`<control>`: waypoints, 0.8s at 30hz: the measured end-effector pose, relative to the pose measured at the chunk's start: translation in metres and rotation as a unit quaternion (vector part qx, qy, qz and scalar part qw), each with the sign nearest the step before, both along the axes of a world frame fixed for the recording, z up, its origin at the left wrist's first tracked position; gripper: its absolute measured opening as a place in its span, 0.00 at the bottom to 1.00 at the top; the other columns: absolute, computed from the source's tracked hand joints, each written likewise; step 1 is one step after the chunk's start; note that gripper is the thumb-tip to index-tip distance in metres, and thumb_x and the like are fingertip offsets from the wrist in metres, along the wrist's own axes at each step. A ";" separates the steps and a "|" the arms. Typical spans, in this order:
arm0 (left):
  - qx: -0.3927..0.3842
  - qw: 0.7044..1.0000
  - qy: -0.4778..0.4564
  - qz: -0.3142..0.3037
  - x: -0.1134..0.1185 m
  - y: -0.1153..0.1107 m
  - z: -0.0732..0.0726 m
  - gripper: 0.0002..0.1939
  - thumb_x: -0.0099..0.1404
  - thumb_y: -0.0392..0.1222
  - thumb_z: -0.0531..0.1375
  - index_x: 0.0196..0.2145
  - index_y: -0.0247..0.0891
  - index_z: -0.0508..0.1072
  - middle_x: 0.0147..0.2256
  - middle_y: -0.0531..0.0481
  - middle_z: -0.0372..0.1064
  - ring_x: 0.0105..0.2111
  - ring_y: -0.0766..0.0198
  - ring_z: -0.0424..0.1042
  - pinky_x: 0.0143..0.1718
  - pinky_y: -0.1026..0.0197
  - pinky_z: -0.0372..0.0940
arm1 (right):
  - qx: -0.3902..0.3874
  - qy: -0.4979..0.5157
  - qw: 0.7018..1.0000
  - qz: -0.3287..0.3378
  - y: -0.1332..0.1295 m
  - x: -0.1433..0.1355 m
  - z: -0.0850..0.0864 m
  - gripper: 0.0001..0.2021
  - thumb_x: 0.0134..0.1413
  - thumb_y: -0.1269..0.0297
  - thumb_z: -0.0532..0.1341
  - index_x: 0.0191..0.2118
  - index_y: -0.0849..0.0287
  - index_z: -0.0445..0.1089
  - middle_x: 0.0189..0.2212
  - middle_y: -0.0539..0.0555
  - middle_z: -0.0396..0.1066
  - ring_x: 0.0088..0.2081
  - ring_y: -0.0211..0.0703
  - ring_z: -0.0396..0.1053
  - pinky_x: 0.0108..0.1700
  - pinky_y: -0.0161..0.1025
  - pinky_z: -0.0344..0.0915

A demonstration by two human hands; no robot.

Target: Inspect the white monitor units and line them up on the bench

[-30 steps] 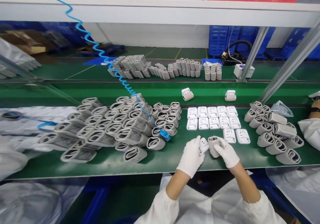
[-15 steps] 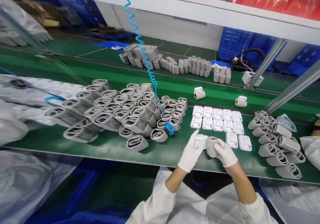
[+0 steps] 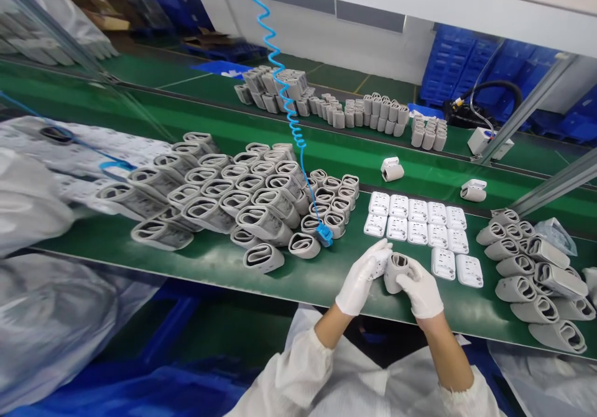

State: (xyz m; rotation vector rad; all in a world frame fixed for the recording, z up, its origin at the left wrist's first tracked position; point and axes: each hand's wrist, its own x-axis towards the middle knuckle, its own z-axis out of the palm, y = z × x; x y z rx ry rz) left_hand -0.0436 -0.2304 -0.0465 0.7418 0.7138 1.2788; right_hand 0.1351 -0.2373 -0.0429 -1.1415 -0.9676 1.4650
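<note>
Both my hands wear white gloves and meet over the front of the green bench. In my left hand (image 3: 357, 283) is a white square device (image 3: 380, 263), tilted on edge and partly hidden by the fingers. My right hand (image 3: 423, 289) grips a rolled grey cuff (image 3: 395, 278), its open coil facing up. Device and cuff are side by side; I cannot tell whether they are joined. Just beyond my hands, several white square devices (image 3: 418, 232) lie in rows, faces up.
Many rolled grey cuffs (image 3: 263, 257) crowd the left, and another cluster (image 3: 559, 336) stands at right. A coiled blue hose (image 3: 295, 132) hangs down to a blue connector (image 3: 324, 234). Two devices with cuffs (image 3: 392, 169) sit on the green belt behind. A metal post (image 3: 527, 106) rises at right.
The camera view has shifted, so the bench contents appear farther right. My left hand has turned the white device more on edge, nearer the cuff. The right hand still grips the cuff.
</note>
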 end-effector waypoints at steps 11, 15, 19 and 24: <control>0.120 0.989 0.090 -0.005 -0.001 -0.011 0.009 0.41 0.79 0.71 0.51 0.75 0.41 0.68 0.77 0.39 0.60 0.76 0.43 0.60 0.79 0.44 0.53 | -0.016 -0.020 0.999 -0.023 0.001 -0.001 -0.003 0.30 0.44 0.53 0.81 0.55 0.55 0.82 0.57 0.62 0.82 0.60 0.67 0.78 0.67 0.65 0.72; 0.128 0.984 0.125 0.007 -0.002 -0.013 0.013 0.43 0.78 0.73 0.50 0.73 0.38 0.70 0.74 0.36 0.64 0.72 0.40 0.65 0.77 0.42 0.56 | -0.005 -0.065 0.998 -0.010 -0.001 -0.006 -0.003 0.27 0.44 0.55 0.79 0.51 0.54 0.82 0.52 0.59 0.84 0.54 0.63 0.81 0.61 0.59 0.76; 0.135 0.979 0.151 0.015 -0.004 -0.013 0.012 0.43 0.79 0.73 0.48 0.72 0.37 0.71 0.71 0.36 0.67 0.69 0.40 0.69 0.74 0.41 0.60 | 0.003 -0.112 0.994 -0.018 -0.004 -0.013 -0.002 0.21 0.47 0.56 0.75 0.49 0.52 0.81 0.48 0.54 0.85 0.50 0.57 0.81 0.58 0.54 0.78; 0.133 0.981 0.142 0.015 -0.003 -0.015 0.010 0.45 0.77 0.75 0.48 0.73 0.36 0.70 0.71 0.34 0.68 0.69 0.40 0.69 0.73 0.42 0.61 | 0.001 -0.105 0.994 -0.021 -0.004 -0.017 0.001 0.20 0.47 0.57 0.74 0.48 0.52 0.81 0.47 0.54 0.85 0.50 0.57 0.81 0.57 0.52 0.78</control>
